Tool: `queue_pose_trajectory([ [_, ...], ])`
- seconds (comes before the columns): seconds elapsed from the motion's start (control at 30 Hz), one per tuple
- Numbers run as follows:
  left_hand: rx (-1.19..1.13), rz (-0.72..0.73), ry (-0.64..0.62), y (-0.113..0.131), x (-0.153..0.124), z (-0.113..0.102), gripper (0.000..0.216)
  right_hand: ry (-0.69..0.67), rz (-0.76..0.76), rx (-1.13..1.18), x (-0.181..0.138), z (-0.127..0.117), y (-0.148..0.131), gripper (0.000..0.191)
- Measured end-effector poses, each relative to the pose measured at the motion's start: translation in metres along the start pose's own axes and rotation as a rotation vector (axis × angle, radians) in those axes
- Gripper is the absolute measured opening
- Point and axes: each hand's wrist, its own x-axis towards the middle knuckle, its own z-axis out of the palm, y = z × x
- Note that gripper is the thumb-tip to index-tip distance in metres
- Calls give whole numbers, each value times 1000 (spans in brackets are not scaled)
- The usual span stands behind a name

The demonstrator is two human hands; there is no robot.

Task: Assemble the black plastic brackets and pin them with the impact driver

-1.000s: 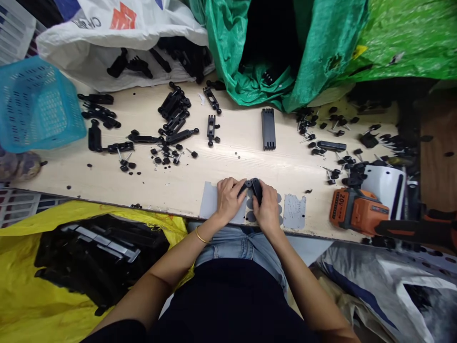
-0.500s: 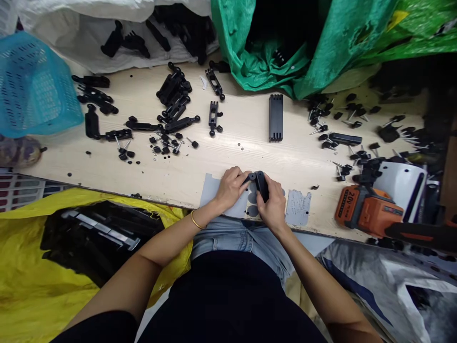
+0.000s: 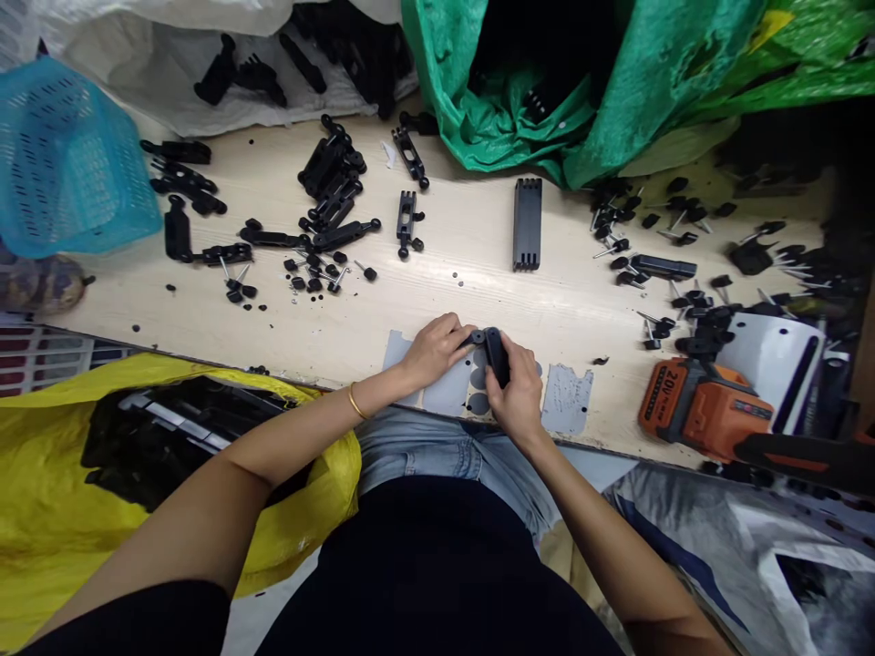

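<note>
My right hand [image 3: 518,387] is closed round a black plastic arm [image 3: 497,351] with a rounded end, holding it just above the front of the bench. From the left, the fingers of my left hand [image 3: 434,351] are pinched on a small black rounded part [image 3: 478,337] that sits against the arm's far end. Whether the two pieces are joined I cannot tell. Beneath the hands lie a grey sheet [image 3: 447,392] and several dark grey discs [image 3: 478,403]. A worn grey plate [image 3: 567,399] is to the right of my right hand.
Black jointed arms [image 3: 332,173] and knob screws [image 3: 334,273] are scattered at left. A black block [image 3: 527,225] stands mid-bench. An orange cordless tool [image 3: 725,405] and more screws [image 3: 615,214] are at right. A green bag [image 3: 437,82], blue basket [image 3: 129,219] and yellow bag [image 3: 41,510] surround the bench.
My left hand and forearm have shifted slightly left and turned flatter. The black arm in my right hand has moved a little left. Both hands keep their hold.
</note>
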Motion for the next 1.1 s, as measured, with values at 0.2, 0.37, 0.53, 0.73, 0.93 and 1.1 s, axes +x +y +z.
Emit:
queue_pose_trajectory([
  [0.2,-54,-70,21,-1,7,-3,21,-35,12,10,1,0,-2,55],
  [0.37,-73,-37,-20,8,16,4,18,-9,8,-15,1,1,-2,55],
  [0.53,-52,-124,116,22,14,15,23,13,-20,-26,2,0,-4,55],
  [0.73,-116,-156,188,22,11,19,24,-35,19,-31,3,-1,-5,58],
  [0.93,-167,-155,101,19,16,15,22,-11,-3,-23,1,1,-4,62],
  [1.1,-136,-206,112,23,16,14,35,-116,-2,60,10,-11,-1,47],
])
